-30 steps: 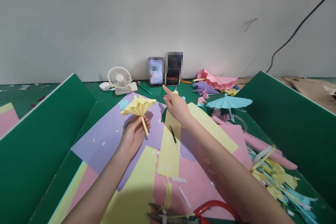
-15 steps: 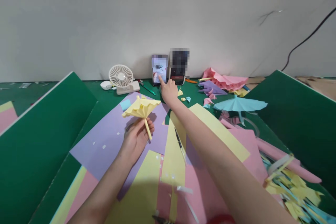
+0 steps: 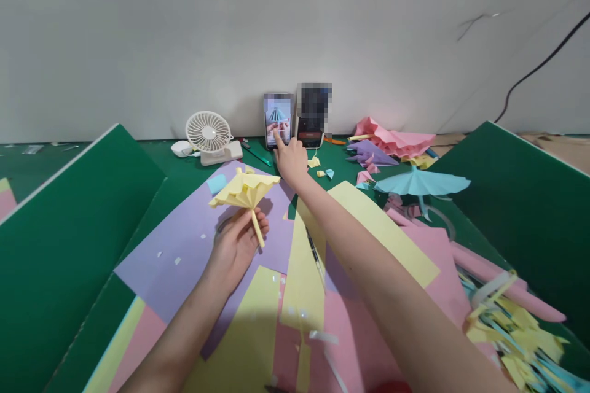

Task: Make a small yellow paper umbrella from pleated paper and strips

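A yellow paper umbrella (image 3: pixel 246 189) with a pleated canopy and a rolled paper stick is gripped by the stick in my left hand (image 3: pixel 238 239). It tilts a little above the purple paper sheet (image 3: pixel 175 239). My right hand (image 3: pixel 292 161) reaches forward, empty, its index finger stretched out at the screen of the left phone (image 3: pixel 278 115). The other fingers look bent. On that phone's screen a blue pleated umbrella and hands show. Below my right forearm a black and white pen (image 3: pixel 314 252) lies on yellow paper.
A second phone (image 3: pixel 313 126) leans on the wall beside the first. At left stands a white fan (image 3: pixel 208 133). A blue paper umbrella (image 3: pixel 421 183), pink folded paper (image 3: pixel 391 138) and paper scraps (image 3: pixel 520 325) lie at right. Green panels (image 3: pixel 525 196) flank the work area.
My right index finger stays at the left phone, whose picture now shows the blue umbrella larger. My left hand keeps the yellow umbrella nearly still. The view has shifted slightly.
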The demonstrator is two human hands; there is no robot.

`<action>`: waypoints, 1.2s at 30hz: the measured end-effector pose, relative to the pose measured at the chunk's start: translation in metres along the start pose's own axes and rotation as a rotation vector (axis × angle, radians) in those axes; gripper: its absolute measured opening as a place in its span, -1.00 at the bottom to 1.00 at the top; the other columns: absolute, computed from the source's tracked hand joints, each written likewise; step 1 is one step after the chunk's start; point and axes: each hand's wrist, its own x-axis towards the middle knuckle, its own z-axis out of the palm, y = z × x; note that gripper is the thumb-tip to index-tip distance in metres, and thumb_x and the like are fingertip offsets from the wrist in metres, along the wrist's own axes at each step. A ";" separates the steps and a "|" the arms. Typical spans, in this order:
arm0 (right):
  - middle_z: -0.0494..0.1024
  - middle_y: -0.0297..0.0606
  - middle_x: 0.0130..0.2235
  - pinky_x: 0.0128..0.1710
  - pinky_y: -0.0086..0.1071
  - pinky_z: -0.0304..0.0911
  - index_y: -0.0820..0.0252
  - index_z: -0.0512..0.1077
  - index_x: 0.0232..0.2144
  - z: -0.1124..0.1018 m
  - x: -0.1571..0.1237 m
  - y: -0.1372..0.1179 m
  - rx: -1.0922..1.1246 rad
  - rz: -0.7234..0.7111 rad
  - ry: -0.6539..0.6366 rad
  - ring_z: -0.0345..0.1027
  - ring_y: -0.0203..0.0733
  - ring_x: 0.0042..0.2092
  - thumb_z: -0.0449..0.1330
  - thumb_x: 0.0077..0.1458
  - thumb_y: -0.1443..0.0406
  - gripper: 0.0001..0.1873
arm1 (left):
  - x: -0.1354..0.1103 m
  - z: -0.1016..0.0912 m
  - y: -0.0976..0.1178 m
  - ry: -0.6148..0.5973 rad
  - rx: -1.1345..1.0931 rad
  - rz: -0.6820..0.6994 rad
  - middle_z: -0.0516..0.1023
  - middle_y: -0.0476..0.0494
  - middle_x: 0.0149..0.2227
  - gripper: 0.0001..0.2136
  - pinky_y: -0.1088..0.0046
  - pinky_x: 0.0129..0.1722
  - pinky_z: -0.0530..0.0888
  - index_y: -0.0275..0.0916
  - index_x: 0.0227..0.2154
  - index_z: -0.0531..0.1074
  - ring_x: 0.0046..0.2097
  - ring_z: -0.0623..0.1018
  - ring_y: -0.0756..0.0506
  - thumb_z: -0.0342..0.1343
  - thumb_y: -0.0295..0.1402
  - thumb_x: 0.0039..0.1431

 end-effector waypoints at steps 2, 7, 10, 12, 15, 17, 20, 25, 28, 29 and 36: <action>0.27 -0.02 -0.20 -0.28 -0.26 0.05 0.08 -0.11 0.21 0.001 -0.001 0.002 -0.002 0.005 -0.003 0.15 0.00 -0.18 -0.09 0.20 0.26 -0.46 | 0.000 0.000 0.000 0.001 0.002 -0.002 0.50 -0.09 -0.50 -0.88 0.57 -0.38 0.48 -0.35 -0.49 0.49 -0.42 0.51 0.03 0.05 -0.51 0.05; 0.28 -0.01 -0.20 -0.28 -0.27 0.04 0.09 -0.08 0.20 0.004 -0.003 0.005 -0.009 0.022 -0.008 0.15 -0.01 -0.18 -0.08 0.20 0.25 -0.46 | 0.001 0.000 0.000 0.010 0.003 -0.001 0.50 -0.08 -0.50 -0.87 0.56 -0.40 0.48 -0.37 -0.49 0.49 -0.43 0.51 0.03 0.04 -0.51 0.06; 0.28 -0.02 -0.19 -0.28 -0.28 0.04 0.10 -0.09 0.20 0.004 -0.003 0.004 -0.018 0.032 -0.001 0.16 -0.01 -0.17 -0.07 0.20 0.24 -0.46 | 0.001 0.000 0.000 0.015 0.002 -0.002 0.50 -0.08 -0.51 -0.85 0.56 -0.40 0.48 -0.38 -0.49 0.48 -0.44 0.51 0.03 0.02 -0.53 0.07; 0.29 -0.02 -0.19 -0.27 -0.28 0.03 0.10 -0.10 0.21 0.003 -0.003 0.004 -0.022 0.033 0.005 0.16 -0.02 -0.17 -0.07 0.20 0.24 -0.45 | 0.000 0.000 0.000 0.018 -0.001 0.000 0.50 -0.09 -0.51 -0.84 0.56 -0.40 0.48 -0.38 -0.49 0.49 -0.43 0.51 0.03 0.01 -0.54 0.08; 0.31 -0.01 -0.20 -0.27 -0.27 0.03 0.10 -0.09 0.20 0.002 -0.003 0.004 -0.022 0.026 0.014 0.17 -0.01 -0.18 -0.06 0.20 0.25 -0.45 | 0.000 0.000 0.000 0.021 -0.003 0.003 0.50 -0.09 -0.50 -0.84 0.56 -0.40 0.49 -0.39 -0.49 0.49 -0.43 0.51 0.03 0.01 -0.54 0.08; 0.31 -0.02 -0.21 -0.27 -0.26 0.04 0.10 -0.05 0.19 0.002 -0.004 0.004 -0.017 0.014 0.023 0.18 -0.01 -0.18 -0.05 0.19 0.25 -0.47 | 0.000 0.000 0.000 0.022 -0.004 0.004 0.50 -0.10 -0.50 -0.84 0.55 -0.40 0.49 -0.39 -0.49 0.49 -0.43 0.52 0.02 0.01 -0.54 0.08; 0.32 -0.02 -0.22 -0.26 -0.24 0.05 0.12 0.01 0.17 0.004 -0.006 0.005 -0.002 -0.007 0.044 0.19 -0.01 -0.19 -0.05 0.19 0.26 -0.49 | 0.000 0.000 0.000 0.019 -0.005 0.007 0.50 -0.10 -0.50 -0.84 0.55 -0.40 0.49 -0.39 -0.49 0.49 -0.43 0.52 0.02 0.02 -0.54 0.07; 0.33 0.02 -0.22 -0.26 -0.20 0.10 0.22 0.09 0.14 0.007 -0.008 0.006 0.034 -0.024 0.088 0.20 0.03 -0.19 -0.02 0.16 0.30 -0.51 | 0.001 0.000 -0.001 0.014 -0.005 0.007 0.50 -0.10 -0.51 -0.85 0.55 -0.40 0.49 -0.39 -0.49 0.49 -0.43 0.52 0.02 0.02 -0.54 0.07; 0.31 0.08 -0.15 -0.23 -0.17 0.13 0.32 0.11 0.13 0.008 -0.005 0.009 0.064 -0.051 0.121 0.19 0.06 -0.14 -0.04 0.15 0.35 -0.52 | 0.001 0.000 0.000 0.014 -0.007 0.007 0.51 -0.10 -0.51 -0.85 0.55 -0.40 0.49 -0.39 -0.49 0.49 -0.44 0.52 0.02 0.02 -0.54 0.07; 0.30 0.10 -0.12 -0.21 -0.17 0.14 0.37 0.11 0.12 0.008 -0.003 0.009 0.075 -0.070 0.131 0.19 0.06 -0.12 -0.05 0.15 0.36 -0.53 | 0.001 0.000 0.000 0.013 -0.007 0.006 0.51 -0.10 -0.51 -0.84 0.55 -0.40 0.49 -0.39 -0.49 0.49 -0.44 0.52 0.02 0.02 -0.54 0.08; 0.20 0.08 0.07 -0.03 -0.21 0.08 0.43 0.11 0.09 0.014 0.004 0.011 0.133 -0.246 0.164 0.08 0.01 0.06 -0.03 0.08 0.40 -0.50 | 0.001 0.001 0.000 0.010 -0.009 0.005 0.50 -0.10 -0.51 -0.84 0.55 -0.41 0.49 -0.39 -0.49 0.49 -0.44 0.52 0.02 0.01 -0.54 0.08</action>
